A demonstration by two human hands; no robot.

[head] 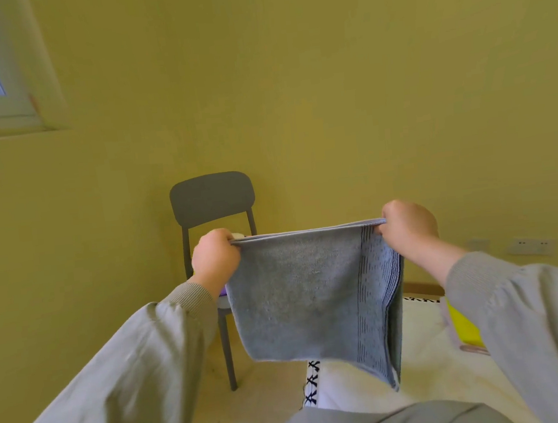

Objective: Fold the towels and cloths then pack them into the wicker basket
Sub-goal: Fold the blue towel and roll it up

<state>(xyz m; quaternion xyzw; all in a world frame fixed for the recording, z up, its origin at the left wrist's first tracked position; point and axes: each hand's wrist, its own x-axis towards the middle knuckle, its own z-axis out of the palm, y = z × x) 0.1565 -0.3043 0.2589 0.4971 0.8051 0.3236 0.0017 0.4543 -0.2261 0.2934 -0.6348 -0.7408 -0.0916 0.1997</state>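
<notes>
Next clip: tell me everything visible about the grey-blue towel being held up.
The grey-blue towel looks like soft terry, with a woven band of dashed lines running down near its right edge. It appears doubled over: two layered edges show along the top. It hangs in the air, its top edge pulled taut between the left hand and right hand, each pinching an upper corner. The bottom edge slants, its right corner lowest. Nothing else plainly touches it.

A bed (428, 333) with a cream cover fills the lower right, a black-and-white patterned band (313, 383) running down its left edge. Near the bed's right edge lies a flat yellow item (465, 326), with a thin pinkish object (474, 349) touching its near end. On the floor (271, 381) off the bed's left edge stands a grey chair (212, 197).
</notes>
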